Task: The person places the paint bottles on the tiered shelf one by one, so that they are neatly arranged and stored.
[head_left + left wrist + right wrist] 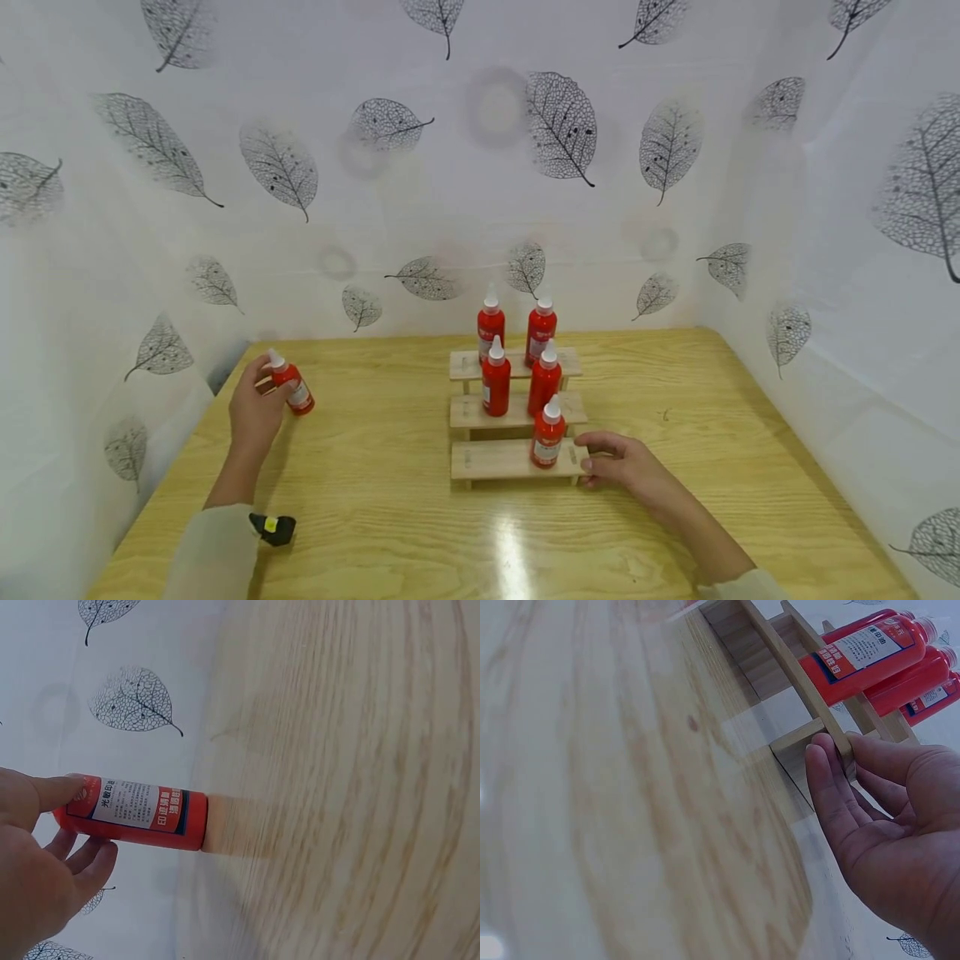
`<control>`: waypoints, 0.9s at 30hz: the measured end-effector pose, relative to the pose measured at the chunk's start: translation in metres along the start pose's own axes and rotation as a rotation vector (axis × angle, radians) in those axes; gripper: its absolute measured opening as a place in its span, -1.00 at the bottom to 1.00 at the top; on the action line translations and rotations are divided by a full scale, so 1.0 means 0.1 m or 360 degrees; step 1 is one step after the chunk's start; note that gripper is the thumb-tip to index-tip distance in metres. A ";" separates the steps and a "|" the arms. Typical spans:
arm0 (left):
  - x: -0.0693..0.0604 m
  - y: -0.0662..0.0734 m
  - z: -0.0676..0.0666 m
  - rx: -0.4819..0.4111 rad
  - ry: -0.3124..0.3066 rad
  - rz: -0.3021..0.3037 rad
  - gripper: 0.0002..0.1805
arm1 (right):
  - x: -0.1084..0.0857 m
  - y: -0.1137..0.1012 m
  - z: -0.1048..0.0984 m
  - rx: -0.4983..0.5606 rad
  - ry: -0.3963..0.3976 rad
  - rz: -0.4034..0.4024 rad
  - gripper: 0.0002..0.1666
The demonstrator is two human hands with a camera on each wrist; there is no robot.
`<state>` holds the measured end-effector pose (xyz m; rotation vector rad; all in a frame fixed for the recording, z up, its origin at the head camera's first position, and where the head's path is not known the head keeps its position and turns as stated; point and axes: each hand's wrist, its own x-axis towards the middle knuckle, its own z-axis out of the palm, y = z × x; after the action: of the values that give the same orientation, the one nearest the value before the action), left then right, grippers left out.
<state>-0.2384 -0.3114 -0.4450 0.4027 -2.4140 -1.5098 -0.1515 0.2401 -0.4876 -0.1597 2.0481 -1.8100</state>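
My left hand (pixel 257 410) grips a red stamp-ink bottle (pixel 294 390) with a white pointed cap, at the table's left side. Its thumb lies over the label and the fingers curl behind the bottle (pixel 139 811); the base is at or just above the tabletop, I cannot tell which. A three-tier wooden stand (pixel 491 462) stands right of centre. The right hand (pixel 626 467) pinches the right end of its lowest tier, thumb above and fingers below, as the right wrist view shows. One matching bottle (pixel 547 442) stands on that tier's right part, close to these fingers.
Two red bottles stand on the middle tier, one left (pixel 496 390) and one right (pixel 544 390). Two more, including a back right bottle (pixel 541 329), occupy the top tier. A leaf-printed white curtain (pixel 465 192) encloses the wooden table (pixel 375 517) behind and on both sides.
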 end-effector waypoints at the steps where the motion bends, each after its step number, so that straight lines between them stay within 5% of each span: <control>1: 0.00 0.00 0.00 0.0005 0.0012 -0.0005 -0.27 | 0.00 0.00 0.00 -0.0005 -0.0002 -0.0001 -0.33; 7: -0.07 0.01 0.01 0.0061 0.0062 0.0065 -0.28 | 0.00 0.00 0.01 -0.0002 0.0002 -0.0002 -0.33; 14: -0.28 0.19 0.12 -0.0045 0.0097 0.0158 -0.30 | -0.01 -0.03 0.01 0.0007 0.0000 -0.0010 -0.33; 27: -0.70 0.54 0.47 -0.0294 -0.0196 0.0275 -0.35 | -0.01 -0.01 0.01 -0.0002 -0.0004 -0.0030 -0.33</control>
<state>-0.1959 -0.2237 -0.4217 0.0622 -2.3025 -1.7039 -0.1508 0.2397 -0.4864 -0.1821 2.0526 -1.8185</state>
